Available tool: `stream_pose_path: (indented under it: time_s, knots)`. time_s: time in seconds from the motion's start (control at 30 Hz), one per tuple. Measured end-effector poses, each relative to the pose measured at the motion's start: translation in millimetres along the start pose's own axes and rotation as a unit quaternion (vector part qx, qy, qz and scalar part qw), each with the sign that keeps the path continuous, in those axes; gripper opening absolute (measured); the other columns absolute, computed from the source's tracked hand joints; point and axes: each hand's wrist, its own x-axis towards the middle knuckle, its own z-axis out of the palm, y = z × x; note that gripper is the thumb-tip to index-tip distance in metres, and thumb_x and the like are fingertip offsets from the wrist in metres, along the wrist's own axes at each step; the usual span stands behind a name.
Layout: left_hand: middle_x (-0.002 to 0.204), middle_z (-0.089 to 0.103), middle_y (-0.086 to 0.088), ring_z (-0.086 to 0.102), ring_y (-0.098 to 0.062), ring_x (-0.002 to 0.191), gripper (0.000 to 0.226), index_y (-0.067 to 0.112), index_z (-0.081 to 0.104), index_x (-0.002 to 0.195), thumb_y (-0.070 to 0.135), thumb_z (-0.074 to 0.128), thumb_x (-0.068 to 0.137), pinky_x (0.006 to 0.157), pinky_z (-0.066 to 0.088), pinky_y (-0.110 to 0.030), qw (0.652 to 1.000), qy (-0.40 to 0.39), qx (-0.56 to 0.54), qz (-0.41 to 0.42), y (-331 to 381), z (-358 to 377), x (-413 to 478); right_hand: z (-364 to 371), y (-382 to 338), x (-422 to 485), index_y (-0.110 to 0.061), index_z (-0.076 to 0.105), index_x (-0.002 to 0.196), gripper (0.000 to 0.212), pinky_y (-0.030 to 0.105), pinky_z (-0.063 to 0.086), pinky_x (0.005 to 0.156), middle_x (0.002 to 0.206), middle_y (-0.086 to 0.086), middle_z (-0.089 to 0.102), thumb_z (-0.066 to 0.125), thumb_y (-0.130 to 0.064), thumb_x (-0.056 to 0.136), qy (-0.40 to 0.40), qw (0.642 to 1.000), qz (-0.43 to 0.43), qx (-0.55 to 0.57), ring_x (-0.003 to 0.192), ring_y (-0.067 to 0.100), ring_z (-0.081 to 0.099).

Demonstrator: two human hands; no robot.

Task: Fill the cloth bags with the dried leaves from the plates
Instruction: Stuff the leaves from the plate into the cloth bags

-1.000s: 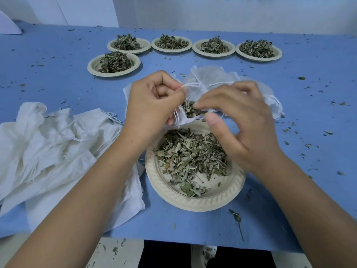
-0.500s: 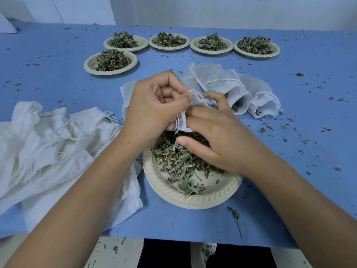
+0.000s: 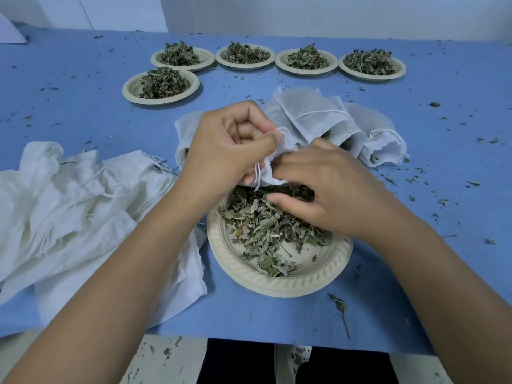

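Closest to me, at bottom centre of the frame, sits the near plate [image 3: 277, 285] on the blue surface [image 3: 83, 106], right at its edge so my arms need not stretch. Its dried leaves [image 3: 260, 231] are heaped toward the far side, where I work.

My right grip [image 3: 332, 195] lies palm down on that far side of the heap, thumb flat on the leaves and fingers curled under toward the bag's mouth. They are hidden beneath the hand, so I cannot tell whether they have closed on a pinch of leaves.

My left grip [image 3: 230, 151], just left of it and touching it, is curled tight, thumb and fingers pinching the rim of the cloth bag [image 3: 277, 170]. I hold the bag directly over the plate, I judge, so that whatever spills drops back onto the heap. Its drawstring [image 3: 257, 178] hangs loose below my fingers.

At the left lies the pile of limp bags [image 3: 83, 203], apparently empty and within reach of the left grip.

Beyond my grips, in mid-frame, plump filled bags [image 3: 318, 115] are set aside together, clear of the work.

Farthest off, five heaped plates [image 3: 307, 69] line the upper part of the frame, so much of the task remains.
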Motion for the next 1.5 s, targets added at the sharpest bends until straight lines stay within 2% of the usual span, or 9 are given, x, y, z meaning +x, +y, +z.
stream_pose_path:
  time_s: [0.17, 0.3, 0.37, 0.53, 0.67, 0.77, 1.0, 1.27, 1.5]
  knots:
    - [0.047, 0.055, 0.012, 0.044, -0.003, 0.032, 0.021, 0.015, 0.057, 0.073, 0.004, 0.065, 0.088, 0.035, 0.036, -0.016, 0.994, 0.095, 0.034, 0.031, 1.5, -7.4, 3.5, -19.6, 0.6, -5.6, -0.005, 0.069, 0.076, 0.015, 0.041, 0.047, 0.066, 0.081, 0.006, 0.068, 0.064, -0.012, 0.088, 0.143, 0.96, 0.004, 0.24, 0.073, 0.021, 0.062]
    - [0.04, 0.047, 0.015, 0.04, -0.003, 0.03, 0.025, 0.015, 0.053, 0.07, 0.003, 0.062, 0.089, 0.036, 0.034, -0.016, 0.988, 0.151, 0.024, 0.032, 3.0, -11.0, 7.3, -22.4, -15.7, -9.9, -0.008, 0.072, 0.068, 0.028, 0.048, 0.052, 0.058, 0.07, 0.01, 0.069, 0.063, -0.026, 0.088, -0.127, 0.864, 0.039, 0.486, 0.059, 0.028, 0.064]
    - [0.04, 0.047, 0.015, 0.04, -0.003, 0.03, 0.024, 0.013, 0.053, 0.07, 0.001, 0.062, 0.09, 0.036, 0.034, -0.016, 0.989, 0.146, 0.021, 0.026, 2.8, -9.0, 7.1, -11.8, -19.4, -10.5, -0.009, 0.074, 0.073, 0.032, 0.047, 0.053, 0.059, 0.067, 0.01, 0.068, 0.064, -0.035, 0.088, -0.227, 0.873, 0.079, 0.425, 0.059, 0.026, 0.064]
    - [0.041, 0.048, 0.014, 0.04, -0.003, 0.03, 0.024, 0.012, 0.053, 0.071, 0.001, 0.062, 0.091, 0.036, 0.034, -0.015, 0.992, 0.125, 0.019, 0.027, 4.2, -7.3, 5.5, -16.7, -9.7, -6.0, -0.012, 0.074, 0.084, 0.01, 0.034, 0.051, 0.07, 0.083, -0.003, 0.07, 0.074, -0.021, 0.082, -0.097, 0.925, 0.059, 0.364, 0.075, 0.017, 0.064]
    - [0.04, 0.048, 0.014, 0.039, -0.003, 0.03, 0.024, 0.01, 0.052, 0.072, -0.002, 0.061, 0.091, 0.034, 0.034, -0.016, 0.992, 0.123, 0.018, 0.019, 6.2, -4.5, 4.9, -14.3, -11.3, -5.9, -0.022, 0.069, 0.106, 0.039, 0.021, 0.035, 0.097, 0.11, -0.006, 0.059, 0.084, -0.028, 0.07, -0.181, 0.943, 0.011, 0.278, 0.109, 0.008, 0.049]
    - [0.041, 0.048, 0.013, 0.039, -0.004, 0.031, 0.024, 0.01, 0.052, 0.072, -0.002, 0.061, 0.091, 0.034, 0.034, -0.016, 0.992, 0.122, 0.02, 0.016, 6.3, -4.4, 4.6, -3.9, -18.6, -4.6, -0.024, 0.07, 0.104, 0.034, 0.018, 0.033, 0.095, 0.108, -0.008, 0.055, 0.083, -0.027, 0.072, -0.224, 0.945, 0.01, 0.236, 0.106, 0.005, 0.042]
    - [0.041, 0.048, 0.013, 0.039, -0.005, 0.03, 0.025, 0.009, 0.052, 0.071, -0.003, 0.061, 0.091, 0.034, 0.034, -0.016, 0.991, 0.129, 0.018, 0.011, 7.9, -3.2, 3.9, -5.8, -16.6, -3.6, -0.011, 0.075, 0.088, 0.022, 0.034, 0.045, 0.083, 0.09, 0.0, 0.068, 0.072, 0.004, 0.072, -0.16, 0.948, -0.001, 0.276, 0.091, 0.015, 0.058]
    - [0.042, 0.05, 0.012, 0.041, -0.005, 0.03, 0.023, 0.01, 0.054, 0.072, 0.0, 0.062, 0.091, 0.034, 0.035, -0.017, 0.992, 0.123, 0.032, 0.017, 6.9, -4.1, 3.3, -22.1, 0.0, -8.0, -0.008, 0.074, 0.092, 0.027, 0.026, 0.052, 0.083, 0.097, 0.005, 0.067, 0.066, 0.013, 0.076, -0.047, 0.899, 0.054, 0.433, 0.095, 0.018, 0.065]
    - [0.048, 0.056, 0.008, 0.045, -0.007, 0.033, 0.022, 0.012, 0.057, 0.072, 0.002, 0.064, 0.09, 0.036, 0.038, -0.017, 0.994, 0.099, 0.051, 0.007, 2.7, -4.0, 3.5, -25.2, -2.5, -6.2, -0.013, 0.066, 0.092, 0.028, 0.022, 0.051, 0.054, 0.077, -0.003, 0.07, 0.067, 0.008, 0.073, 0.166, 0.835, 0.09, 0.517, 0.062, 0.024, 0.067]
